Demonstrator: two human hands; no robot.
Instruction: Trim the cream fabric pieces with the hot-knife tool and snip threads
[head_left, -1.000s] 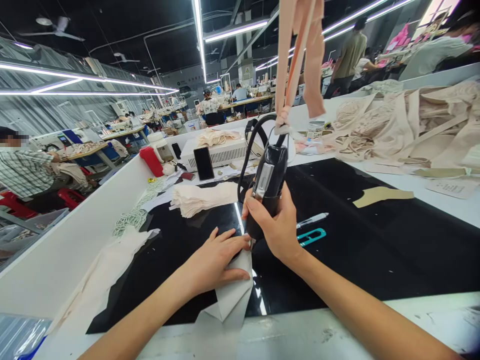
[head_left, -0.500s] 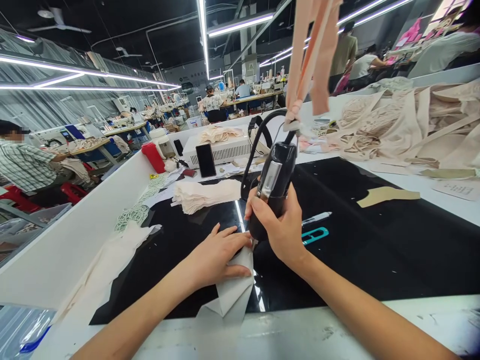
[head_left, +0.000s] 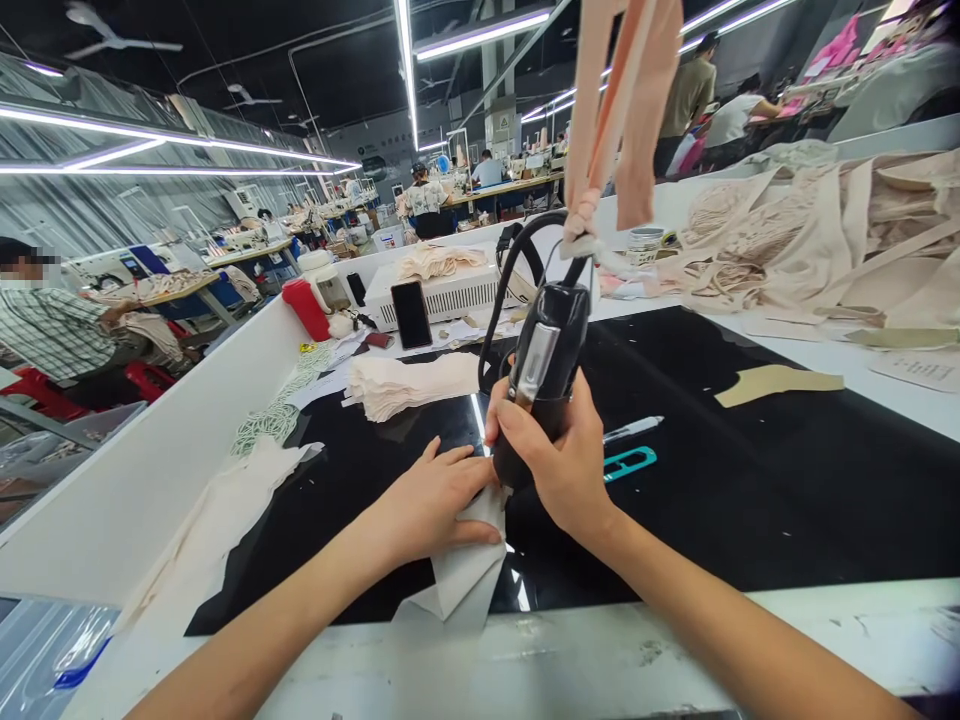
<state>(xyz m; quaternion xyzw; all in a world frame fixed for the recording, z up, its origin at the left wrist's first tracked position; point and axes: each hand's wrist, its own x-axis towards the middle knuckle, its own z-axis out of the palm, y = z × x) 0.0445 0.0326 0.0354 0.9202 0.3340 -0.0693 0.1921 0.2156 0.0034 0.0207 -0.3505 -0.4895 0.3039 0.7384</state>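
My right hand [head_left: 559, 455] is wrapped round a black corded handheld power tool [head_left: 551, 345], held tilted with its lower end down at a strip of pale fabric [head_left: 465, 575]. Peach cloth strips [head_left: 589, 190] are knotted at the tool's top and run upward. My left hand [head_left: 442, 500] lies flat on the fabric, thumb and fingers spread, its fingertips close to the tool's lower end. The fabric's near end is folded and hangs over the table's front edge. The tool's tip is mostly hidden by its body and my hands.
Behind lie a stack of cream fabric pieces [head_left: 420, 382], a phone [head_left: 412, 315] and a white vented box [head_left: 457, 290]. To the right are a pen [head_left: 634, 430], a teal cutter handle [head_left: 634, 462], a tan pattern piece [head_left: 780, 384] and heaped beige fabric [head_left: 810, 230]. Pale cloth [head_left: 232, 510] lies left.
The tool and both hands have shifted only slightly, the tool's lower end a little nearer me along the fabric's edge. My grip looks the same.
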